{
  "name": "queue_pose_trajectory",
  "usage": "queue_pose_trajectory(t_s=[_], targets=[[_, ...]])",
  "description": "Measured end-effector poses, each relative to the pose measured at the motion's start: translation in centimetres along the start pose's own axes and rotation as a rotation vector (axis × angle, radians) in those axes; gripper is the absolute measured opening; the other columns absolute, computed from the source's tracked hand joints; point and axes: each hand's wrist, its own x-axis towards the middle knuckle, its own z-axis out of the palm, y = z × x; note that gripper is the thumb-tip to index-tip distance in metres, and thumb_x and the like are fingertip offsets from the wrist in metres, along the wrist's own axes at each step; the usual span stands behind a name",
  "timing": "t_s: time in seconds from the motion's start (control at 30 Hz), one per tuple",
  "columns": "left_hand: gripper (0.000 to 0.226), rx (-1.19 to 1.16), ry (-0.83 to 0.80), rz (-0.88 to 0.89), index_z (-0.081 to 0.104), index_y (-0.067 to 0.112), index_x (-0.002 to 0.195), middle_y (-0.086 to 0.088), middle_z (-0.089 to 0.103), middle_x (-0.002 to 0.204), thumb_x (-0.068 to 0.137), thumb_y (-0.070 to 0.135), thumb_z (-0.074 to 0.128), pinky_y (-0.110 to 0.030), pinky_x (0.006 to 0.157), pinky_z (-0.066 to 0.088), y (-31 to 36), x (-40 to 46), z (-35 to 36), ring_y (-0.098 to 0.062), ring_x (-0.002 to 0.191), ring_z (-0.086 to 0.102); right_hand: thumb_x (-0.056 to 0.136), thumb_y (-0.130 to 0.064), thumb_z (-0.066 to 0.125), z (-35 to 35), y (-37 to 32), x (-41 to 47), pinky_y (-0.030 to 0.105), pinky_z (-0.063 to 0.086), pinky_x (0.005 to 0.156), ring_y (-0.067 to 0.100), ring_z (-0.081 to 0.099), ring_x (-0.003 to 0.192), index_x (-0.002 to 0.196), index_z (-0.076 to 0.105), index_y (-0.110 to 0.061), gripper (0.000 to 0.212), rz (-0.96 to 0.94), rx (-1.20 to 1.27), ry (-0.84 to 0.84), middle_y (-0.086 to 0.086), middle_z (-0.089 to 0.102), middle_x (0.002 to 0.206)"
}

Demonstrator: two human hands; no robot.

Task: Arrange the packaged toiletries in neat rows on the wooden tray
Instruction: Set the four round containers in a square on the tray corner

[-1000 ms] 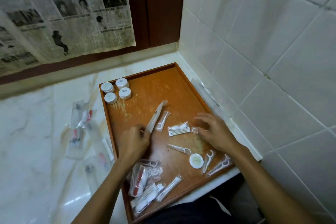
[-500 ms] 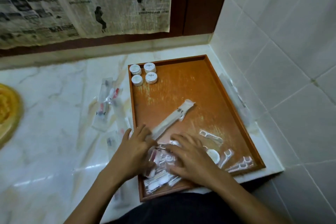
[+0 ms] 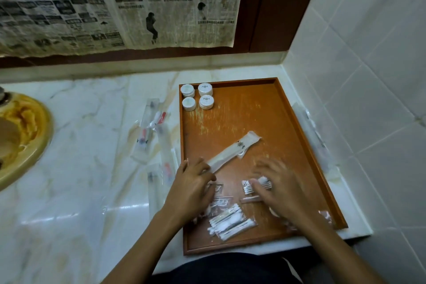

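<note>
Right hand [image 3: 280,188] fingers are lying spread and fairly flat over the small cotton-swab packets [image 3: 255,184], thumb touching one; blurred, so whether it is actually pinching a packet I cannot tell; left hand [image 3: 192,188] is sitting with fingers bent over the near end of the long white sachet [image 3: 232,151], looks like holding it down, exact grip also unclear from blur.

Moving outward: the loose pile of swab packets [image 3: 230,221] is lying between the two wrists in the near part of the wooden tray [image 3: 306,145]; four white round jars [image 3: 197,97] are already sitting two-by-two in the far-left corner; the long sachet is lying diagonally mid-tray; the far-right half of the tray is showing bare wood.

Off-tray: clear toothbrush packs [image 3: 149,131] are lying on the marble counter [image 3: 80,145] just left of the tray; one more clear pack [image 3: 315,136] between tray and tiled wall on the right.

Judgement: sorting step in hand; row-building barely started; best to separate by type first, square the sachet to a tray edge, then lay swab packets side by side, edges parallel; slippery film, so press flat and slide rather than lift.
</note>
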Motion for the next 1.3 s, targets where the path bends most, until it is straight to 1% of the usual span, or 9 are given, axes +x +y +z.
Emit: queue_pose_trajectory(t_s=[0.07,0.17,0.3,0.43,0.7,0.93,1.03,1.1,1.3], targets=[[0.015,-0.028,0.011,0.028,0.071,0.019,0.091,-0.001,0.066,0.103,0.083,0.027,0.060,-0.045,0.094,0.045,0.6,1.8,0.8,-0.024,0.113,0.057,0.088,-0.027,0.065,-2.0,1.9,1.4,0.043,0.040,0.101,0.022,0.049,0.122,0.115,0.068,-0.021,0.027,0.123,-0.003,0.170,0.002,0.057,0.132],[0.019,-0.034,-0.035,0.127,0.069,0.015,0.095,-0.006,0.064,0.104,0.088,0.025,0.056,-0.042,0.089,0.046,1.9,4.7,1.8,-0.023,0.100,0.056,0.088,-0.020,0.061,-5.4,5.6,3.2,0.044,0.049,0.091,0.033,0.060,0.104,0.113,0.067,-0.006,0.029,0.375,-0.067,0.410,0.016,0.066,0.117],[0.028,0.034,-0.152,0.222,0.063,0.015,0.108,-0.010,0.053,0.124,0.094,0.034,0.047,-0.043,0.098,0.041,2.9,8.0,3.2,-0.025,0.115,0.047,0.090,-0.021,0.058,-6.5,8.9,3.8,0.044,0.050,0.086,0.041,0.061,0.102,0.119,0.061,-0.001,0.035,0.632,-0.170,0.281,0.024,0.064,0.115],[0.032,0.090,-0.263,0.252,0.059,0.017,0.115,-0.010,0.045,0.134,0.096,0.037,0.043,-0.043,0.105,0.033,3.6,10.8,3.9,-0.026,0.125,0.039,0.096,-0.025,0.049,-5.8,9.3,4.2,0.039,0.052,0.077,0.036,0.063,0.095,0.109,0.060,-0.009,0.024,0.698,-0.301,0.169,0.017,0.066,0.107],[0.035,0.128,-0.338,0.273,0.054,0.023,0.123,-0.006,0.040,0.139,0.096,0.042,0.040,-0.043,0.105,0.035,4.2,13.0,3.7,-0.023,0.127,0.036,0.091,-0.021,0.052,-7.0,10.0,4.9,0.034,0.049,0.072,0.033,0.065,0.092,0.099,0.064,-0.011,0.018,0.629,-0.305,0.102,0.015,0.067,0.102],[0.047,0.134,-0.354,0.267,0.054,0.027,0.123,-0.002,0.039,0.142,0.090,0.050,0.029,-0.043,0.107,0.031,4.0,13.5,3.8,-0.021,0.130,0.033,0.087,-0.015,0.058,-6.0,10.0,3.6,0.032,0.048,0.064,0.029,0.064,0.077,0.087,0.070,-0.007,0.015,0.476,-0.250,0.352,0.013,0.071,0.087],[0.038,0.123,-0.354,0.261,0.052,0.029,0.126,0.000,0.037,0.142,0.096,0.046,0.038,-0.041,0.106,0.030,4.0,14.0,3.8,-0.019,0.129,0.032,0.088,-0.009,0.063,-5.3,9.2,2.9,0.029,0.046,0.072,0.026,0.062,0.083,0.095,0.072,-0.005,0.013,0.311,-0.202,0.468,0.012,0.071,0.093],[0.035,0.114,-0.341,0.256,0.052,0.030,0.127,0.002,0.037,0.141,0.096,0.045,0.041,-0.039,0.104,0.030,3.9,14.4,3.8,-0.017,0.128,0.032,0.088,-0.009,0.066,-4.4,8.8,2.5,0.034,0.052,0.076,0.027,0.064,0.088,0.100,0.072,-0.006,0.014,0.215,-0.209,0.484,0.011,0.072,0.096],[0.034,0.039,-0.296,0.239,0.051,0.032,0.127,0.004,0.045,0.133,0.096,0.044,0.044,-0.034,0.096,0.032,3.6,15.8,4.6,-0.014,0.118,0.036,0.094,-0.027,0.059,-4.0,8.1,2.9,0.030,0.050,0.089,0.018,0.062,0.098,0.111,0.071,-0.013,0.024,0.286,-0.082,0.327,0.004,0.069,0.110]])
